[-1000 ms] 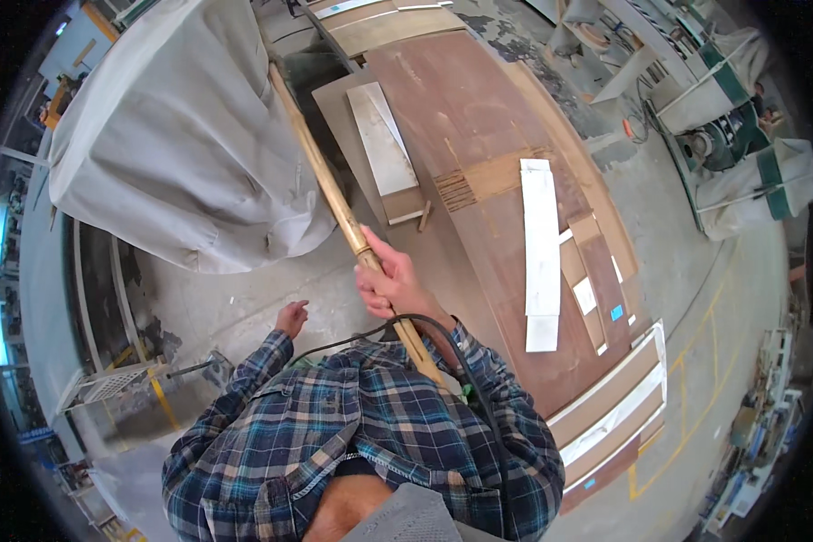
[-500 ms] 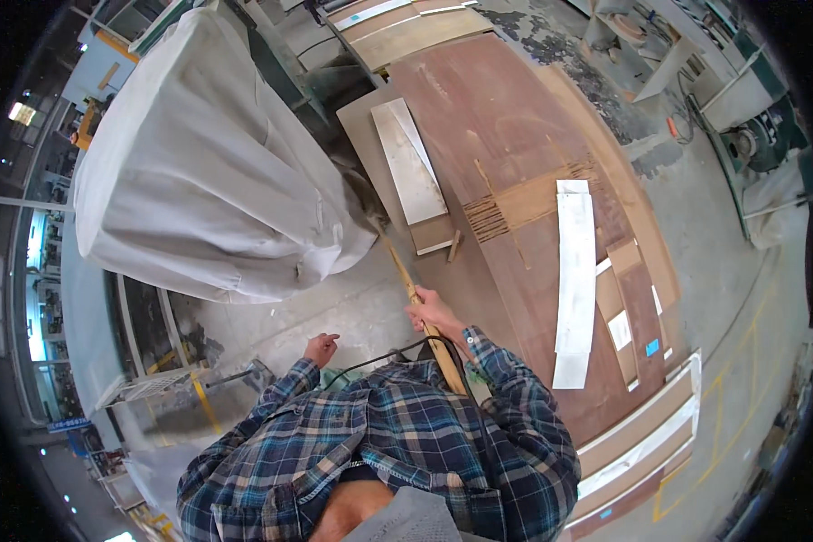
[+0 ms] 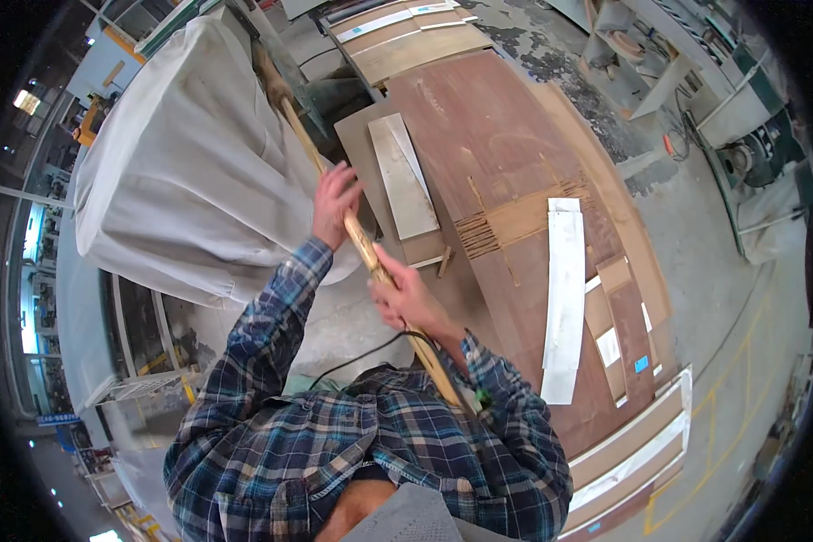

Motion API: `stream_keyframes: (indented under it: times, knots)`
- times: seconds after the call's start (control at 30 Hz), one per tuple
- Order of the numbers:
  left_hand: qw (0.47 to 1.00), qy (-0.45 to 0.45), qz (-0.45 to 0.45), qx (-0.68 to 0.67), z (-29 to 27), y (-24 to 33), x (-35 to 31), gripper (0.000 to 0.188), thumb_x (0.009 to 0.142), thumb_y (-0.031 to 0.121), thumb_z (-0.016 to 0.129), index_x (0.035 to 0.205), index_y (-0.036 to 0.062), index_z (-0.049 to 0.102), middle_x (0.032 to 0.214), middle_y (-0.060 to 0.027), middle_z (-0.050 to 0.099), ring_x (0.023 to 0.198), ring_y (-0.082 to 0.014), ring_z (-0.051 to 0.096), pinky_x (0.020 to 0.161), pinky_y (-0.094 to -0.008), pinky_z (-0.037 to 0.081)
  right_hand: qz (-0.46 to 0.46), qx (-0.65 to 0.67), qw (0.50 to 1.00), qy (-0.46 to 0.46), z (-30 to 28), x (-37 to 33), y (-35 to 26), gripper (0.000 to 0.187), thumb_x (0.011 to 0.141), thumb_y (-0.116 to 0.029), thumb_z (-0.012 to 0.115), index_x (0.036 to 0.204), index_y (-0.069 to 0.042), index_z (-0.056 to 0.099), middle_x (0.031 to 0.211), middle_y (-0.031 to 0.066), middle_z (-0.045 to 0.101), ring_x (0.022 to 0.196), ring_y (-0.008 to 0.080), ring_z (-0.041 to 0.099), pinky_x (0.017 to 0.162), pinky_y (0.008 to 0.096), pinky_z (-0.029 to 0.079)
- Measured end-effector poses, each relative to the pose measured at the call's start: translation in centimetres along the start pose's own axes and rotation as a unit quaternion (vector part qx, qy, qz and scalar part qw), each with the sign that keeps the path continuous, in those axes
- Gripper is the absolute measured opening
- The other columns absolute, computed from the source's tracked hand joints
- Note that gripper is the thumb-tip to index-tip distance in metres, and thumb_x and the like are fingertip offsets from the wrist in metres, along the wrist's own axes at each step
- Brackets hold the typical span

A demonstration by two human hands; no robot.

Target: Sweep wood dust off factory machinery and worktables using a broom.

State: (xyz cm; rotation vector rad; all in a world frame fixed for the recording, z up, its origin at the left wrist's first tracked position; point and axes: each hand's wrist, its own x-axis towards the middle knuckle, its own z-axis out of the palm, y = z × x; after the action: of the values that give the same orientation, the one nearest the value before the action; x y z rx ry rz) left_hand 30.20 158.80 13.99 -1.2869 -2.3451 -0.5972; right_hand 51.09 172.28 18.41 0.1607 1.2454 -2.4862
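Note:
A long wooden-handled broom (image 3: 363, 246) slants from beside my right side up to the far left. Its brownish bristle end (image 3: 269, 77) lies by the far edge of the draped grey cover. Higher up the pole, my left hand (image 3: 334, 206) is closed around it, its fingers slightly blurred. My right hand (image 3: 408, 294) grips the handle lower down, near my body. A dark cord (image 3: 357, 355) loops across in front of my chest, close to the right wrist.
The large shape under a grey cloth cover (image 3: 190, 172) stands left of the broom. To the right lie stacked brown boards (image 3: 443, 99), with a long white strip (image 3: 565, 298) and a pale panel (image 3: 402, 176) on top. Machinery (image 3: 750, 163) stands at far right.
My left hand has come up from low at the left and taken hold of the pole. The broom's far end has swung up and left, and my right hand has moved slightly left.

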Motion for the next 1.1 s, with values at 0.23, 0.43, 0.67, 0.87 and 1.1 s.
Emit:
stream_keyframes:
  times: [0.23, 0.43, 0.67, 0.87, 1.1]
  knots:
    - [0.977, -0.191, -0.098, -0.021, 7.7, -0.7, -5.5, 0.079, 0.066, 0.001, 0.072, 0.139, 0.0113, 0.043, 0.143, -0.0163, 0.039, 0.135, -0.0377, 0.034, 0.111, -0.0490, 0.030, -0.027, -0.119, 0.992, 0.028, -9.9, 8.2, 7.4, 0.070, 0.093, -0.009, 0.050, 0.154, -0.017, 0.016, 0.065, 0.0007, 0.047, 0.043, 0.0077, 0.044, 0.036, 0.0249, 0.038]
    - [0.923, -0.269, -0.201, -0.189, 8.5, 3.3, -16.4, 0.104, 0.067, 0.004, 0.077, 0.152, 0.0192, 0.019, 0.141, -0.0242, 0.037, 0.130, -0.0410, 0.038, 0.111, -0.0446, 0.033, -0.007, -0.328, 0.944, 0.035, -12.6, 5.1, 9.2, 0.076, 0.084, -0.007, 0.052, 0.153, -0.011, 0.019, 0.060, 0.0029, 0.049, 0.043, 0.0106, 0.047, 0.037, 0.0264, 0.041]
    - [0.961, -0.208, -0.163, -0.085, 5.8, 4.8, -12.6, 0.104, 0.066, 0.006, 0.078, 0.152, 0.0171, 0.021, 0.139, -0.0221, 0.038, 0.129, -0.0419, 0.039, 0.110, -0.0450, 0.033, 0.059, -0.221, 0.973, 0.007, -8.5, 0.0, 3.6, 0.079, 0.084, -0.004, 0.058, 0.153, -0.008, 0.020, 0.062, -0.0006, 0.043, 0.045, 0.0088, 0.045, 0.040, 0.0244, 0.040]
    - [0.980, -0.088, -0.175, 0.020, 3.3, 7.8, -4.3, 0.063, 0.067, 0.007, 0.074, 0.127, 0.0134, 0.056, 0.116, -0.0173, 0.051, 0.114, -0.0380, 0.047, 0.097, -0.0468, 0.040, 0.017, -0.178, 0.984, 0.018, -4.5, -5.1, -0.9, 0.078, 0.089, -0.001, 0.056, 0.154, -0.009, 0.013, 0.062, -0.0018, 0.042, 0.047, 0.0071, 0.044, 0.040, 0.0238, 0.040]
    - [0.987, 0.150, 0.052, 0.019, -3.6, 6.1, 9.1, 0.014, 0.078, 0.014, 0.068, 0.080, 0.0047, 0.058, 0.097, -0.0131, 0.054, 0.103, -0.0340, 0.054, 0.104, -0.0495, 0.038, -0.058, -0.263, 0.962, 0.028, -2.1, -8.9, -6.4, 0.078, 0.089, -0.003, 0.056, 0.154, -0.012, 0.013, 0.065, -0.0015, 0.047, 0.047, 0.0067, 0.045, 0.040, 0.0236, 0.042]
